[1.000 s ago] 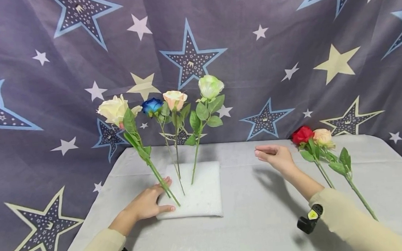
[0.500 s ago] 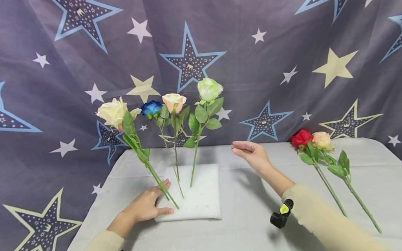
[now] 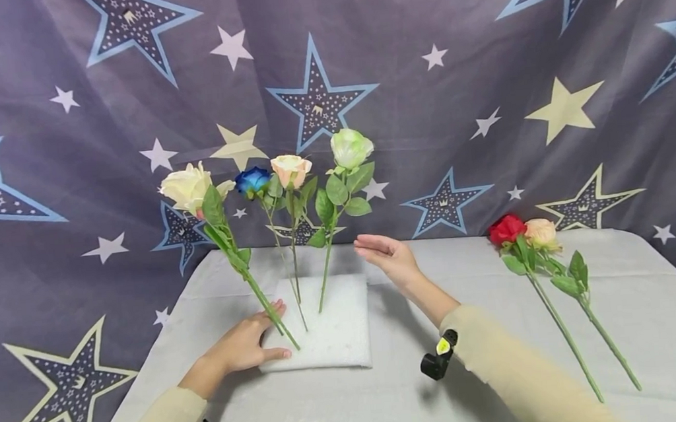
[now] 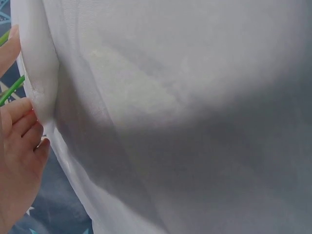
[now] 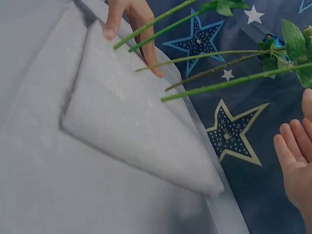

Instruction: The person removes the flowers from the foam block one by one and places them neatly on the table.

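One grip (image 3: 391, 260), the right, has neared the green rose (image 3: 352, 149).

White block (image 3: 345, 346), left hand (image 3: 244, 343) touching, greenish rose (image 3: 351, 149) stuck in it, right hand (image 3: 395, 261) near

Location type: a tabletop work area; the wider room cannot be identified. Indicators: a star-printed curtain (image 3: 404, 106) fills the background, hanging behind the far edge of a grey, cloth-covered table (image 3: 365, 401).

A grey-clothed table (image 3: 324, 411), on which soft shadows (image 3: 402, 308) are being cast, is being backed by a purplish star-printed drape (image 3: 403, 126).
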`<state>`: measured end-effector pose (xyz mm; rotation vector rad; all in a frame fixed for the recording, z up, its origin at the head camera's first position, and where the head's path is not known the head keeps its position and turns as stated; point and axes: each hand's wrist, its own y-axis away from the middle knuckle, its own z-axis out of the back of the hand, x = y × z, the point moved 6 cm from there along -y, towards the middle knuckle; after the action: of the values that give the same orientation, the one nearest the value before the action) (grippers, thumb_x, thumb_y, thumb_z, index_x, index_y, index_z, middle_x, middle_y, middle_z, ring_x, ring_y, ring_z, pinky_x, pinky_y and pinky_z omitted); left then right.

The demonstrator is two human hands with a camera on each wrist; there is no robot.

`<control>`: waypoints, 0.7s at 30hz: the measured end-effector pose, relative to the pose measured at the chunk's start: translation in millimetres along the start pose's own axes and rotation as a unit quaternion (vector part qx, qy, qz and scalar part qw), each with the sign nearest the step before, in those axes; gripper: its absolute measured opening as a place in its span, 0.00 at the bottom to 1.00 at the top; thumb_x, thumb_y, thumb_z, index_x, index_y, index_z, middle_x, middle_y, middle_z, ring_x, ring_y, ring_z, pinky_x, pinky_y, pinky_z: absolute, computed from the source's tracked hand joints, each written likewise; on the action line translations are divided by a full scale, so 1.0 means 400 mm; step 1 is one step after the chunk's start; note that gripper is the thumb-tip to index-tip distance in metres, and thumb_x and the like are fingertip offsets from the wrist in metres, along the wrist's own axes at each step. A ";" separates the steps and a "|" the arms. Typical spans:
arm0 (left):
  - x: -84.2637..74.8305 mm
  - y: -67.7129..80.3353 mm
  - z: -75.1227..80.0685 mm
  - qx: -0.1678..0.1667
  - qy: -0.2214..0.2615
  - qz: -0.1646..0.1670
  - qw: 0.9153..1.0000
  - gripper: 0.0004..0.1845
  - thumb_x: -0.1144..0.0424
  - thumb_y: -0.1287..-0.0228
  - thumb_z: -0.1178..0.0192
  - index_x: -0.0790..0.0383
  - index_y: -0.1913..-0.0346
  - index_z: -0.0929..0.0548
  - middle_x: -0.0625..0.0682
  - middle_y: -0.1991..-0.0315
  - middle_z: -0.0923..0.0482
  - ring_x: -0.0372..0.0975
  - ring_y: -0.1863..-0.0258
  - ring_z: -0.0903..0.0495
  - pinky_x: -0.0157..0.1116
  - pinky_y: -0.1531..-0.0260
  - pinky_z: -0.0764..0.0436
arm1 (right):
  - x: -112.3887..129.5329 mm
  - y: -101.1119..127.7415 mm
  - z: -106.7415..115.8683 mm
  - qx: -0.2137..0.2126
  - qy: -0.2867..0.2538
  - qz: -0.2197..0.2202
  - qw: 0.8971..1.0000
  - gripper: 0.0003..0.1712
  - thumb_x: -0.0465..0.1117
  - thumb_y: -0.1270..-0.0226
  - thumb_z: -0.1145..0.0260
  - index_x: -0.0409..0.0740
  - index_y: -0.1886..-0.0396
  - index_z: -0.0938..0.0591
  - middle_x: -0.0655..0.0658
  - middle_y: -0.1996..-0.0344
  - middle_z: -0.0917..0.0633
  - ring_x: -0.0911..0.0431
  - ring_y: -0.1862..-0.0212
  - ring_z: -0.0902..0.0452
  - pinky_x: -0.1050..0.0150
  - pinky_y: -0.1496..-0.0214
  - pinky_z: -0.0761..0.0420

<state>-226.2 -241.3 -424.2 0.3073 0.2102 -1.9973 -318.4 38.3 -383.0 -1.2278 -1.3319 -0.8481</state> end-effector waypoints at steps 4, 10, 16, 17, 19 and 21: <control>0.002 -0.004 0.000 -0.002 0.001 0.001 1.000 0.50 0.37 0.49 0.35 0.66 0.30 0.36 0.62 0.28 0.38 0.58 0.31 0.35 0.55 0.31 0.35 | -0.008 -0.006 -0.032 0.011 -0.029 -0.010 0.999 0.24 0.28 0.36 0.37 0.29 0.39 0.26 0.30 0.41 0.22 0.68 0.55 0.16 0.70 0.43 0.18; 0.002 -0.003 -0.001 -0.002 0.001 0.004 1.000 0.49 0.37 0.49 0.34 0.65 0.30 0.35 0.61 0.28 0.38 0.57 0.30 0.35 0.55 0.31 0.35 | -0.016 -0.009 -0.083 0.034 -0.067 -0.026 0.997 0.24 0.30 0.32 0.41 0.28 0.37 0.29 0.29 0.37 0.26 0.48 0.37 0.23 0.63 0.35 0.23; 0.003 -0.003 -0.001 0.000 0.005 0.002 1.000 0.49 0.37 0.48 0.35 0.66 0.30 0.36 0.62 0.28 0.39 0.57 0.30 0.36 0.55 0.30 0.36 | -0.026 -0.004 -0.126 0.063 -0.054 -0.034 0.996 0.25 0.29 0.30 0.44 0.28 0.35 0.31 0.28 0.37 0.27 0.47 0.36 0.25 0.54 0.30 0.29; 0.003 -0.003 -0.001 0.002 0.005 0.003 1.000 0.49 0.37 0.48 0.35 0.66 0.30 0.36 0.62 0.28 0.39 0.57 0.30 0.36 0.55 0.30 0.36 | -0.027 -0.002 -0.131 0.066 -0.049 -0.034 0.996 0.25 0.29 0.31 0.43 0.28 0.35 0.31 0.28 0.38 0.26 0.47 0.37 0.24 0.54 0.30 0.29; 0.003 -0.003 0.000 0.003 0.004 0.007 1.000 0.49 0.37 0.48 0.35 0.65 0.29 0.36 0.61 0.28 0.39 0.57 0.30 0.36 0.55 0.30 0.36 | -0.029 0.000 -0.141 0.071 -0.053 -0.035 0.995 0.25 0.28 0.31 0.44 0.28 0.35 0.31 0.28 0.38 0.26 0.46 0.37 0.24 0.54 0.30 0.29; 0.004 -0.003 0.001 0.004 0.005 0.010 1.000 0.50 0.37 0.49 0.34 0.64 0.29 0.36 0.60 0.27 0.39 0.57 0.30 0.36 0.55 0.29 0.36 | -0.030 0.003 -0.149 0.077 -0.052 -0.033 0.995 0.25 0.28 0.31 0.44 0.29 0.35 0.31 0.28 0.39 0.25 0.44 0.37 0.25 0.54 0.31 0.27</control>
<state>-228.0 -242.1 -424.2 0.3233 0.2040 -1.9776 -304.6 -20.8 -385.1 -1.1259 -1.5003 -0.7216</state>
